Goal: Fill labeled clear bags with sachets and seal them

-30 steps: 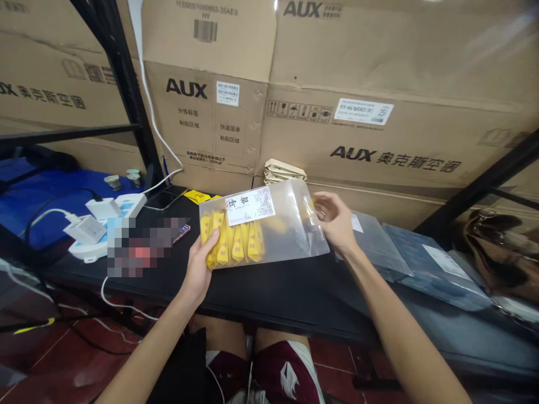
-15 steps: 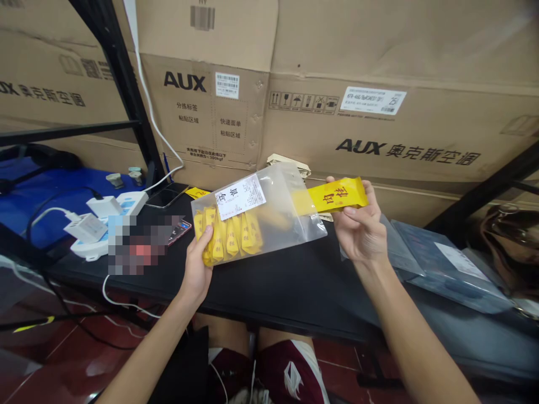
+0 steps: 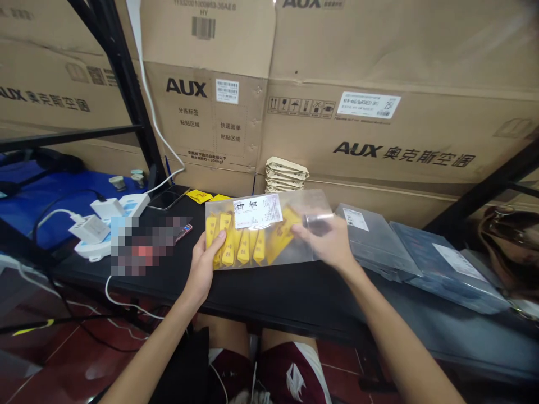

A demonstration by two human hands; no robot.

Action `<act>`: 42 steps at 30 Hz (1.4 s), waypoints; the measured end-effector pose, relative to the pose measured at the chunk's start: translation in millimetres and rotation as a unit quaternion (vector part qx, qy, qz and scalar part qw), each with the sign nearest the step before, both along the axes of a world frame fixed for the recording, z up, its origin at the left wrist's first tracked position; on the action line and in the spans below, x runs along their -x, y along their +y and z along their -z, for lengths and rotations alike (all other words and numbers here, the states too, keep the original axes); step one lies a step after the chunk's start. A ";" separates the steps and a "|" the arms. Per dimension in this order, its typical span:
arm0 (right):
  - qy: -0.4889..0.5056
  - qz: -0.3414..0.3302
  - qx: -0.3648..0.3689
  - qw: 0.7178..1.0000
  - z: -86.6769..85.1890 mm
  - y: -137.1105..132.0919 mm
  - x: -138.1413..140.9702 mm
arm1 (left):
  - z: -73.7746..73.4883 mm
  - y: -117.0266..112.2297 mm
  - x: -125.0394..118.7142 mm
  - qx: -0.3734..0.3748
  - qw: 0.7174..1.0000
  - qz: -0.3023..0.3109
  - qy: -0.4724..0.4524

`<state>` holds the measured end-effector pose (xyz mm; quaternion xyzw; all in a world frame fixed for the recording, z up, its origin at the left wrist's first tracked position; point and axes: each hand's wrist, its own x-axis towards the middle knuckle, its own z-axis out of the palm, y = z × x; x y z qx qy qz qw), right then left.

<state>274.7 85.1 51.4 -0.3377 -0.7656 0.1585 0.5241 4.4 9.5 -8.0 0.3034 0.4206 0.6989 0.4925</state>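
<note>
My left hand (image 3: 206, 258) grips the left end of a clear frosted plastic bag (image 3: 295, 258), its thumb lying over the front. A white label (image 3: 257, 211) with large black characters is on the bag's upper part. Several slim yellow packets (image 3: 243, 246) stand in a row inside, toward the left. My right hand (image 3: 330, 238) reaches into the bag's right-hand opening, its fingers seen dimly through the plastic. Its fingertips are closed on a tilted yellow packet (image 3: 283, 234) inside, to the right of the row.
Behind the bag is a stack of cream packets (image 3: 286, 173). More yellow packets (image 3: 199, 196) lie at the back left. On the right are flat plastic bags (image 3: 374, 238) with labels. A power strip (image 3: 90, 247) with chargers stands left. Large AUX cartons (image 3: 379, 129) form the back.
My right hand has moved left into the bag, carrying the yellow packet in beside the row. The bag has shifted slightly right, now lying more level, and the cream stack shows more fully.
</note>
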 end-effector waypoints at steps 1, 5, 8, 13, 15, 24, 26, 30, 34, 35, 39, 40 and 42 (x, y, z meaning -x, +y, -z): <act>-0.036 0.007 -0.017 0.999 3.2 -2.0 4.9 | 1.3 0.1 0.3 -0.001 1.000 0.003 0.016; -0.117 -0.018 -0.030 0.992 12.4 -5.6 13.3 | 3.6 -0.4 1.0 0.001 0.998 0.032 0.053; -0.110 -0.021 -0.027 0.993 13.8 -7.9 14.2 | 3.8 -0.6 1.0 0.008 0.997 0.040 0.062; -0.104 -0.079 -0.056 0.990 7.5 -15.6 17.6 | 2.6 0.7 1.2 0.008 0.999 0.032 0.025; -0.049 -0.048 -0.095 0.993 4.8 -18.1 17.0 | 0.0 0.6 1.3 0.010 1.000 0.014 -0.011; -0.071 0.088 -0.134 0.985 27.0 15.7 10.1 | -14.3 -0.6 8.4 0.002 0.988 -0.086 -0.128; -0.185 0.054 -0.072 0.979 41.4 28.9 12.5 | -14.3 -0.7 8.2 -0.001 0.990 -0.078 -0.117; -0.368 -0.039 0.011 0.929 59.2 38.4 19.4 | -12.7 -1.8 4.8 -0.003 0.991 -0.055 -0.126; -0.360 -0.039 -0.020 0.932 57.5 29.5 24.3 | -12.7 -2.6 3.4 -0.011 0.991 -0.045 -0.122; -0.344 -0.029 -0.025 0.938 56.2 26.8 25.4 | -12.9 -2.4 3.6 -0.012 0.991 -0.046 -0.122; -0.323 -0.032 -0.001 0.946 53.9 21.0 29.2 | -12.1 -1.0 4.8 -0.006 0.991 -0.045 -0.129; -0.329 -0.043 0.010 0.943 53.7 20.9 29.6 | -11.4 -0.7 4.9 -0.006 0.991 -0.043 -0.127; -0.336 -0.044 0.024 0.941 52.7 22.0 28.9 | -9.7 -0.2 5.1 -0.008 0.992 -0.039 -0.122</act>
